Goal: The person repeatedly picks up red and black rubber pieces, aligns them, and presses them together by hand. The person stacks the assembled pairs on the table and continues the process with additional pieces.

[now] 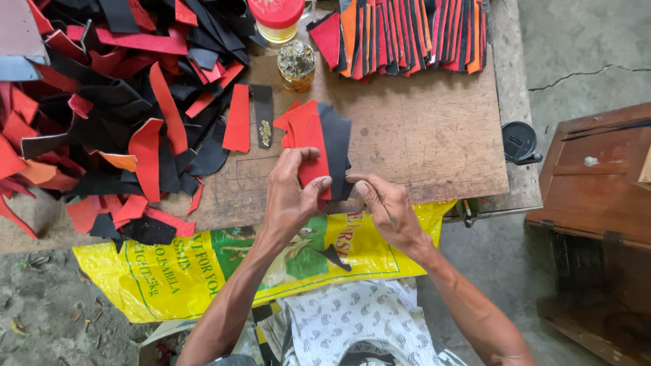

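Gripping a joined red and black piece (319, 146) between them, both hands work just above the near edge of the wooden surface (434, 135). The left hand (288, 196) is closed around the piece's lower red part, thumb pressed against its face and fingers curled behind. The right hand (386, 207) pinches the bottom edge of the black half, thumb and forefinger shut tight on it, the other fingers folded under. The piece stands nearly upright, red half on the left and black half on the right, its top corners fanning out above the hands.

To the left a loose heap of red and black cut pieces (115, 102) spreads across the surface, some spilling toward its near edge. At the far side a neat row of stacked pieces (407, 34), red, black and orange, leans in overlapping layers. Between heap and row stand a small glass jar (296, 66) with a crusted top and, just behind it, a container with a red lid (276, 17). A yellow and green woven sack (203, 264) hangs below the near edge, over the person's lap. Off to the right sits a brown wooden box (597, 183), with a black round lid (519, 141) near the surface's right edge.
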